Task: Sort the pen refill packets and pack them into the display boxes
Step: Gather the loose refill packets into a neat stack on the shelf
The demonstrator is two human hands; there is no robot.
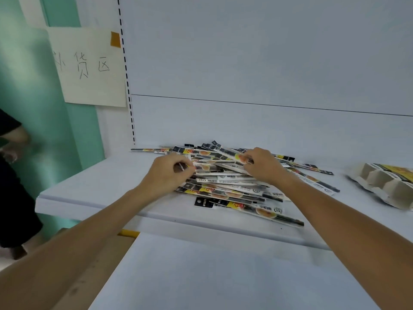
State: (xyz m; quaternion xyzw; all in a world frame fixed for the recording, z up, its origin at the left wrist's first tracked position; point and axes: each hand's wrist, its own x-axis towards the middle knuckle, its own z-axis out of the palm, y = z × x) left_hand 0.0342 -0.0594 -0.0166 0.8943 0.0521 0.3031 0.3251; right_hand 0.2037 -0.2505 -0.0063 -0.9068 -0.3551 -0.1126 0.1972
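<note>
Both on the pile (225,191): your left hand (171,174) pinches a packet (202,167) at its left edge, your right hand (263,167) pinches one on top. Pile sits on shelf (100,189); box (384,184) right of pile.

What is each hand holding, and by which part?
The left hand pinches the left end of a packet in the refill packet pile. The right hand grips another packet on top, near its middle; exact contact is blurred.

Bright, even, soft light with faint shadows; wide-angle bending at the edges; the dark-clothed person (9,175) at left is motion-blurred.
</note>
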